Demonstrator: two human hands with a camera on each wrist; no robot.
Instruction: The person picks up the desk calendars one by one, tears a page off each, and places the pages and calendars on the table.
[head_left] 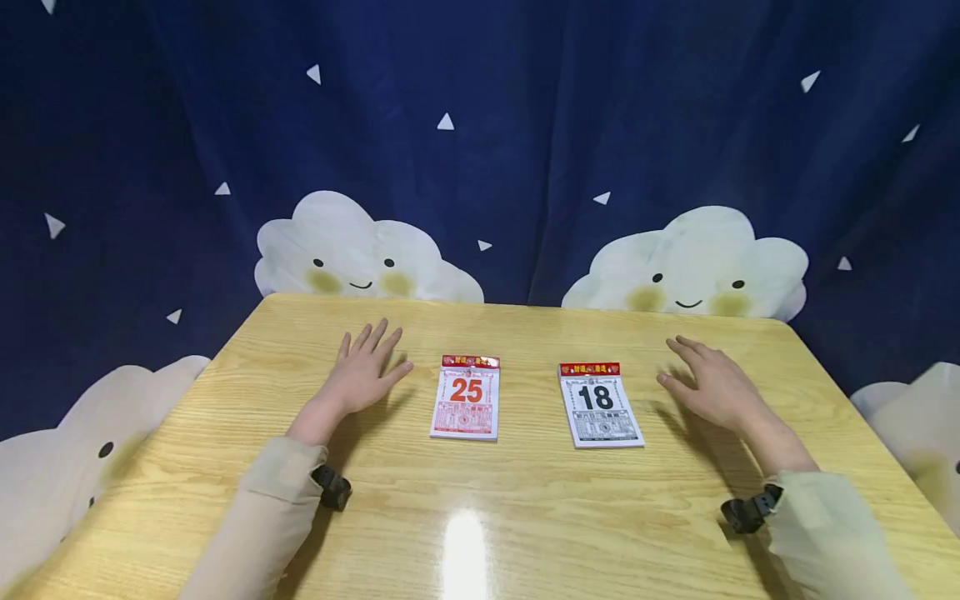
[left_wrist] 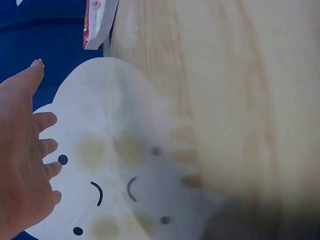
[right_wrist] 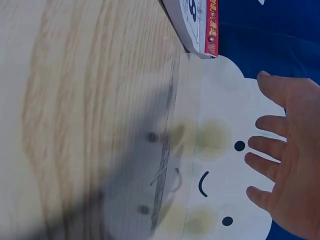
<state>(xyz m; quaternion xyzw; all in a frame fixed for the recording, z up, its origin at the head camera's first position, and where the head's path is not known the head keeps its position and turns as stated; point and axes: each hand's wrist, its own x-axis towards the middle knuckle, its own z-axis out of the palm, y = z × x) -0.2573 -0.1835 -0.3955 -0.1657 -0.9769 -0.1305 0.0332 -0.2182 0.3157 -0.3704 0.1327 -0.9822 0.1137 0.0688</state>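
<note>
Two small tear-off calendars lie flat on the wooden table. The left calendar (head_left: pixel 464 398) has a red top strip and a big red 25; the right calendar (head_left: pixel 600 406) shows a black 18 and sits slightly turned. My left hand (head_left: pixel 363 372) is over the table left of the 25 calendar, fingers spread, holding nothing. On the other side, my right hand (head_left: pixel 712 383) hovers right of the 18 calendar with its fingers extended and nothing in its grasp. Each wrist view catches a calendar's edge: the 25 calendar (left_wrist: pixel 100 22) in the left, the 18 calendar (right_wrist: pixel 195 25) in the right.
The light wooden table (head_left: pixel 525 517) has rounded far corners and a glare spot near its front. Behind it hangs a dark blue curtain (head_left: pixel 480 150) with white triangles and smiling clouds. Black wrist cameras (head_left: pixel 332 487) are strapped at both cuffs.
</note>
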